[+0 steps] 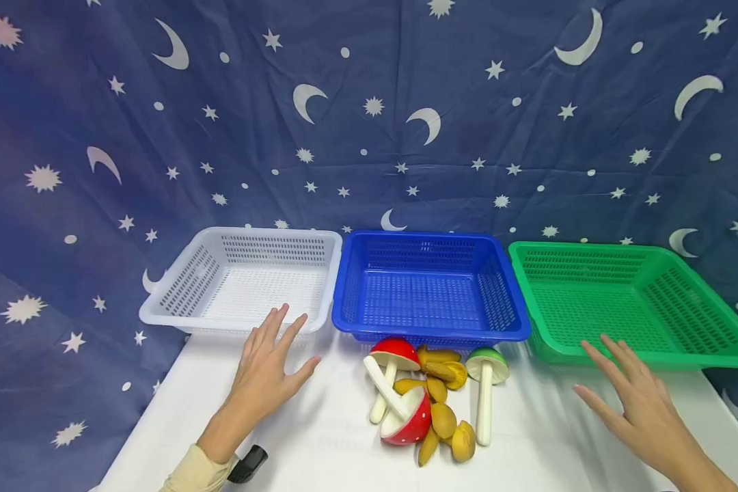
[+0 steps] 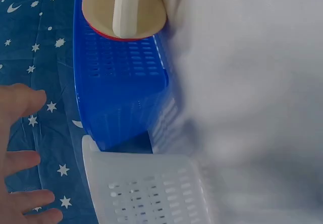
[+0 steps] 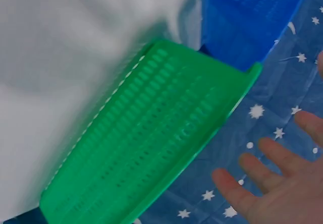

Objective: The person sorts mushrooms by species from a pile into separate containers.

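My left hand [image 1: 261,376] hovers with fingers spread in front of the white basket [image 1: 240,321], holding nothing. On the other side, my right hand [image 1: 642,413] is held out with spread fingers near the front of the green basket [image 1: 621,355], also holding nothing. Between the hands lies a pile of toy mushrooms: two red-capped mushrooms [image 1: 413,418] with white stems crossing, several brown mushrooms [image 1: 444,420], and a green-capped mushroom [image 1: 484,400] at the pile's right. The pile sits just in front of the blue basket [image 1: 430,335].
All three baskets stand side by side along the back of the white-covered table [image 1: 344,458]. Behind them hangs a dark blue cloth [image 1: 357,191] with moons and stars. A black band [image 1: 248,465] is on the left wrist.
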`<state>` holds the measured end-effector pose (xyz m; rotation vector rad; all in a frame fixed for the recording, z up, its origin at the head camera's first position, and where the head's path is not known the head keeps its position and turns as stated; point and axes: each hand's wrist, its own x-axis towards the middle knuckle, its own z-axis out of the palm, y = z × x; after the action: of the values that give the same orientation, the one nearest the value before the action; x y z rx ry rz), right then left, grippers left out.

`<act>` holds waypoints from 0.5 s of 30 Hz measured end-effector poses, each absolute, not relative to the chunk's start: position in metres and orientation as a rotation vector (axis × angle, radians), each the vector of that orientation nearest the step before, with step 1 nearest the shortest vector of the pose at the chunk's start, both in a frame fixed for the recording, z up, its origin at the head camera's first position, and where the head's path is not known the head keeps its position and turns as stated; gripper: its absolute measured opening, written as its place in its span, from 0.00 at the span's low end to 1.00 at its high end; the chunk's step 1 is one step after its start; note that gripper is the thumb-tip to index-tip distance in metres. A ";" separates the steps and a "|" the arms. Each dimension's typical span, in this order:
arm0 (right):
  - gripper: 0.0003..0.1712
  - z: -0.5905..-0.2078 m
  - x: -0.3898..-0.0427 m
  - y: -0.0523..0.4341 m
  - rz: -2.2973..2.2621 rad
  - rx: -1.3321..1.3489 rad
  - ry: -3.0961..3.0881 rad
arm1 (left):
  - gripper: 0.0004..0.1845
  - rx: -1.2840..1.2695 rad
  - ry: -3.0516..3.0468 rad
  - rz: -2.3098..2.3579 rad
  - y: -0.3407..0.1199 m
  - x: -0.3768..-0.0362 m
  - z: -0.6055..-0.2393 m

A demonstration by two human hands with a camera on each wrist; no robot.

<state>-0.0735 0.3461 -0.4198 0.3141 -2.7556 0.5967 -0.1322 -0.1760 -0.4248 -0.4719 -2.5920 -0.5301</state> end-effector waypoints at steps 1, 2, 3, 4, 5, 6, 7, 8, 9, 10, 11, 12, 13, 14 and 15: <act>0.42 -0.418 -0.072 0.344 0.622 0.321 -2.734 | 0.35 -0.482 -2.577 -0.548 -0.174 -0.134 -0.425; 0.42 -0.416 -0.070 0.341 0.639 0.326 -2.713 | 0.34 -0.495 -2.564 -0.564 -0.172 -0.136 -0.425; 0.42 -0.414 -0.068 0.338 0.656 0.330 -2.692 | 0.34 -0.506 -2.552 -0.579 -0.170 -0.138 -0.425; 0.41 -0.413 -0.066 0.334 0.668 0.329 -2.677 | 0.33 -0.517 -2.542 -0.594 -0.168 -0.140 -0.425; 0.41 -0.411 -0.065 0.330 0.672 0.325 -2.670 | 0.32 -0.524 -2.534 -0.608 -0.166 -0.142 -0.425; 0.40 -0.410 -0.063 0.326 0.677 0.318 -2.667 | 0.32 -0.530 -2.528 -0.621 -0.164 -0.145 -0.425; 0.39 -0.409 -0.062 0.322 0.682 0.312 -2.666 | 0.31 -0.535 -2.522 -0.633 -0.162 -0.147 -0.425; 0.38 -0.408 -0.061 0.317 0.686 0.307 -2.664 | 0.31 -0.539 -2.515 -0.645 -0.160 -0.150 -0.424; 0.38 -0.408 -0.060 0.314 0.691 0.300 -2.665 | 0.31 -0.540 -2.509 -0.651 -0.158 -0.153 -0.424; 0.37 -0.408 -0.060 0.310 0.691 0.294 -2.672 | 0.30 -0.541 -2.506 -0.661 -0.156 -0.156 -0.424; 0.36 -0.408 -0.059 0.307 0.695 0.294 -2.677 | 0.30 -0.541 -2.502 -0.667 -0.154 -0.159 -0.424; 0.36 -0.409 -0.059 0.304 0.699 0.294 -2.677 | 0.30 -0.541 -2.498 -0.677 -0.152 -0.162 -0.423; 0.35 -0.410 -0.059 0.300 0.699 0.295 -2.680 | 0.30 -0.544 -2.497 -0.684 -0.150 -0.165 -0.423; 0.34 -0.411 -0.059 0.297 0.700 0.294 -2.684 | 0.29 -0.548 -2.501 -0.692 -0.149 -0.167 -0.424; 0.33 -0.412 -0.059 0.294 0.699 0.291 -2.688 | 0.29 -0.553 -2.508 -0.702 -0.147 -0.170 -0.424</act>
<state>-0.0590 0.2939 -0.4122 0.2907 -2.6882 0.6987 -0.1701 -0.1470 -0.4239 -0.5535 -2.5076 -0.7017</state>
